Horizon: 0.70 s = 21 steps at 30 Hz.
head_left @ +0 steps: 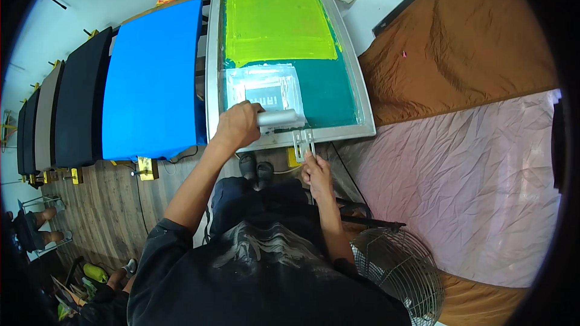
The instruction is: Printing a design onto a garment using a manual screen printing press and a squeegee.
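My left hand (240, 125) is closed around the end of a silver-handled squeegee (278, 118), held low over the near part of a screen-printing frame (367, 108). Its blade is hidden from above. Under and beyond it, a whitish taped patch (293, 81) with a stencil design lies on the green mesh (329, 93). Bright yellow-green ink (278, 24) covers the far part of the mesh. At the frame's near edge, my right hand (318, 174) has its fingers closed on a slotted metal bracket (298, 145).
To the left stand several fabric-covered boards, the closest with blue fabric (154, 78), then a black one (83, 96). A wire-caged fan (396, 265) is by my right side. Brown cloth (459, 54) and a wrinkled pale sheet (459, 187) spread on the right. Another person's legs (45, 229) show lower left.
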### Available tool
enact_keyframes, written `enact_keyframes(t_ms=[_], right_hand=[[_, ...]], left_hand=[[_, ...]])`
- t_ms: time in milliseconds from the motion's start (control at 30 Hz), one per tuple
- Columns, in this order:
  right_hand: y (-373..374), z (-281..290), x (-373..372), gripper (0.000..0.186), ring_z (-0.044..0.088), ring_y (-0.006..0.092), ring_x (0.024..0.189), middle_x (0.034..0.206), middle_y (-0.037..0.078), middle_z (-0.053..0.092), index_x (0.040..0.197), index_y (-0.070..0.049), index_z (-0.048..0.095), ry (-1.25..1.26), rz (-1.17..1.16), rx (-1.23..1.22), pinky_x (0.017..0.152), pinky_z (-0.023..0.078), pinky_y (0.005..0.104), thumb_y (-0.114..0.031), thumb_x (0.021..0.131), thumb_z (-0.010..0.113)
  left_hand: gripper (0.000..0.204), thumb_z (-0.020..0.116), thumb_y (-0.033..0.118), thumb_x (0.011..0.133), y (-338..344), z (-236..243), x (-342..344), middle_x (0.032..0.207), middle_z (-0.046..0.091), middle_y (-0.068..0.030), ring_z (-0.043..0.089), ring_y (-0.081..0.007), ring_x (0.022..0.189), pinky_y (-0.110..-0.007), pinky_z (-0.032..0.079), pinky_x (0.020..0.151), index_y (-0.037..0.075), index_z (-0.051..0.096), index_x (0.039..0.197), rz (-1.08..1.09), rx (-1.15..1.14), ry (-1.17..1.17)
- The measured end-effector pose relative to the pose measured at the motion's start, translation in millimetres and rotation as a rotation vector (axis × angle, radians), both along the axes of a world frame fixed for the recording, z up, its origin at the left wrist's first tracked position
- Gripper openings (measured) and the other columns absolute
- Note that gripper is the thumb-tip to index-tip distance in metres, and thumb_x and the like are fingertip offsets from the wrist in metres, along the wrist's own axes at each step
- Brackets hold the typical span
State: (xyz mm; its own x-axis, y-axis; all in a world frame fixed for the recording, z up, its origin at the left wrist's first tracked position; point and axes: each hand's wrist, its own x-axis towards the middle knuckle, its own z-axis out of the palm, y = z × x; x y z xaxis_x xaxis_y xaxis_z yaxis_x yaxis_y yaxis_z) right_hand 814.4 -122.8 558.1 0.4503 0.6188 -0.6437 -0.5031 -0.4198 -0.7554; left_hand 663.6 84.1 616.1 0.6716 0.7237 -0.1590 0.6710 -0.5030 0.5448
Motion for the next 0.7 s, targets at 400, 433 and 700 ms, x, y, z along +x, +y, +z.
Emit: enact_keyframes(t_ms=[400, 433, 700], right_hand=[[1.4, -1.4, -1.8, 0.042, 0.039, 0.0059, 0.043, 0.055, -0.004, 0.038, 0.075, -0.005, 0.049, -0.042, 0.003, 0.038, 0.038, 0.025, 0.0228, -0.041, 0.094, 0.061], [1.9, -0.3, -2.5, 0.042, 0.039, 0.0059, 0.043, 0.055, -0.004, 0.038, 0.075, -0.005, 0.049, -0.040, 0.003, 0.036, 0.038, 0.025, 0.0228, -0.041, 0.094, 0.061], [2.3, 0.7, -2.7, 0.039, 0.037, 0.0055, 0.043, 0.055, -0.004, 0.038, 0.078, -0.004, 0.050, 0.036, -0.018, 0.080, 0.038, 0.024, 0.0224, -0.038, 0.095, 0.061]], left_hand=[[0.032, 0.061, 0.002, 0.072, -0.2, 6.1, 5.8, 0.088, 0.069, -0.0206, 0.068, -0.0367, 0.083, -0.043, 0.055, 0.077, 0.009, 0.072, 0.102, 0.055, -0.041, 0.108], [0.032, 0.061, 0.002, 0.072, -0.6, 6.6, 5.6, 0.088, 0.069, -0.0206, 0.068, -0.0368, 0.083, -0.043, 0.055, 0.077, 0.009, 0.072, 0.102, 0.064, -0.044, 0.110], [0.032, 0.061, 0.004, 0.073, -0.7, 10.0, 5.3, 0.087, 0.069, -0.0215, 0.069, -0.0358, 0.080, -0.041, 0.056, 0.076, 0.008, 0.072, 0.103, 0.065, -0.033, 0.128]])
